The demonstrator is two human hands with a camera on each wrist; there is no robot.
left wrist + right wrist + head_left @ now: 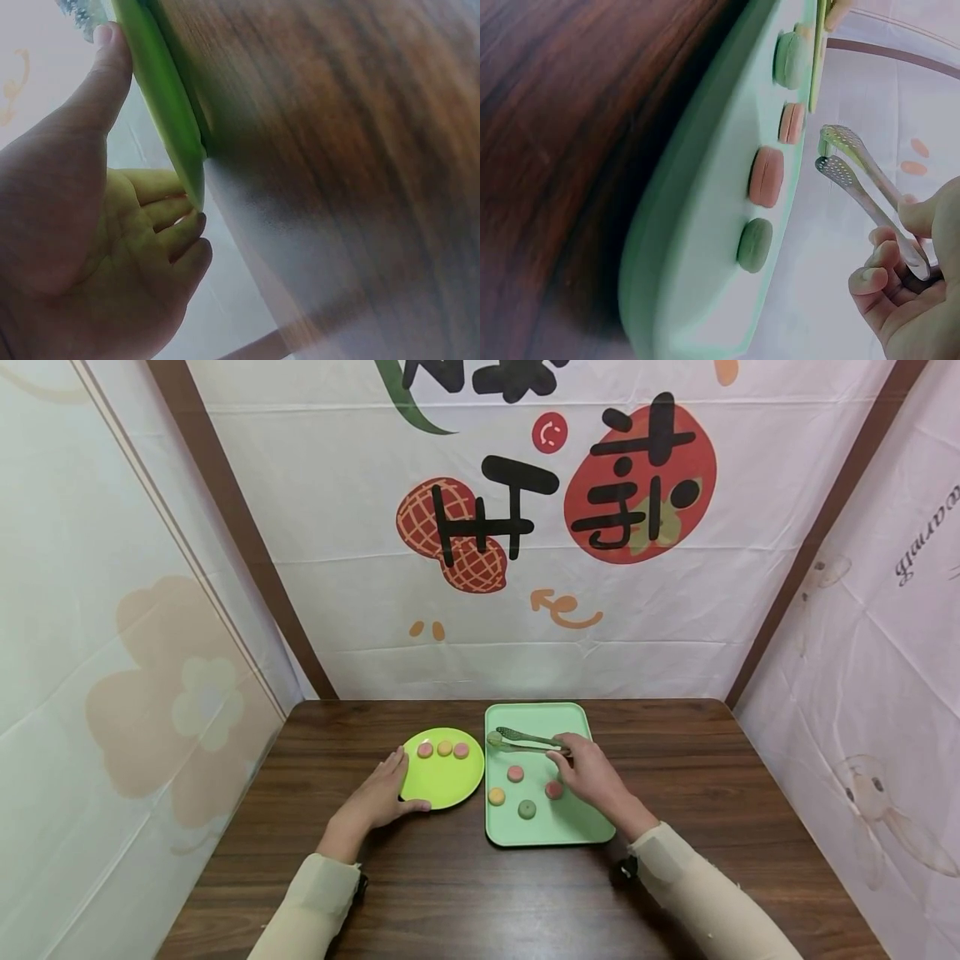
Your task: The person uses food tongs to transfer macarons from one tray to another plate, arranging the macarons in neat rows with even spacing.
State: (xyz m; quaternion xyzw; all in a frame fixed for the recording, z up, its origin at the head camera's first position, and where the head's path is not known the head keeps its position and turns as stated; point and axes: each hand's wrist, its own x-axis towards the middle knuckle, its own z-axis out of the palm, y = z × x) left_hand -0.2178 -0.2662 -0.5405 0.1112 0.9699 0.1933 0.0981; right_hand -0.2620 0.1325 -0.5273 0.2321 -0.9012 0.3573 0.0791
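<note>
My left hand [380,793] holds the near-left edge of a lime-green plate [442,785], its thumb and fingers spread along the rim. On that plate sit a pink macaron [425,750], a yellow macaron [445,748] and another pink macaron [461,750] in a row. Metal tongs [862,184] are pinched in my right hand [592,774] above a mint-green tray [577,827]. A pale green piece [495,739] shows at the tongs' perforated tips, probably a macaron. Below lie pink [515,773], red [553,790], yellow [497,796] and green [527,809] macarons.
The plate and tray stand side by side on a dark wooden table [427,893]. A printed white cloth [360,635] hangs behind the table, with more cloth at both sides. Another green macaron [755,245] shows on the tray in the right wrist view.
</note>
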